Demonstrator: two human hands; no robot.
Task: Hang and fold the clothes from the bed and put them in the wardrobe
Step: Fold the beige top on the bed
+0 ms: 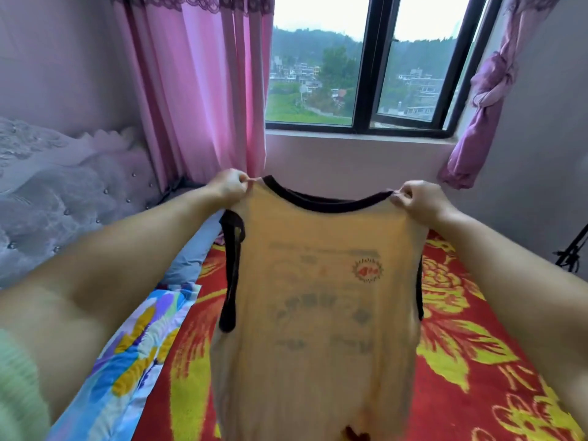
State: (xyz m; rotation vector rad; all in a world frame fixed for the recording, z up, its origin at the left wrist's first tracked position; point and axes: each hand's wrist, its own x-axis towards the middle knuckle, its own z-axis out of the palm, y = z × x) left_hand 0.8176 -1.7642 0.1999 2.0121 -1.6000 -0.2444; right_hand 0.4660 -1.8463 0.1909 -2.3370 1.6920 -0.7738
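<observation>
Head view: both my arms reach forward over the bed, and I hold a yellow vest [321,300] up in the air between my hands. My left hand [229,185] pinches the top of one shoulder strap, fingers curled tight on the cloth, and my right hand [419,198] pinches the other strap the same way. My hands are well apart, so the black collar sags in a curve between them. The vest hangs down toward me with its black-trimmed armholes at each side; a faded print and a small red round mark show through the cloth. Its lower hem runs out of the bottom of the picture. Under it lies a red blanket [477,361] with yellow flowers, and to the left of that a quilt [136,354] in blue, white and yellow. A grey padded headboard [47,198] stands at far left. Ahead, a pink curtain [197,90] hangs beside the window [366,68], and a purple curtain [477,116] is knotted at its right
</observation>
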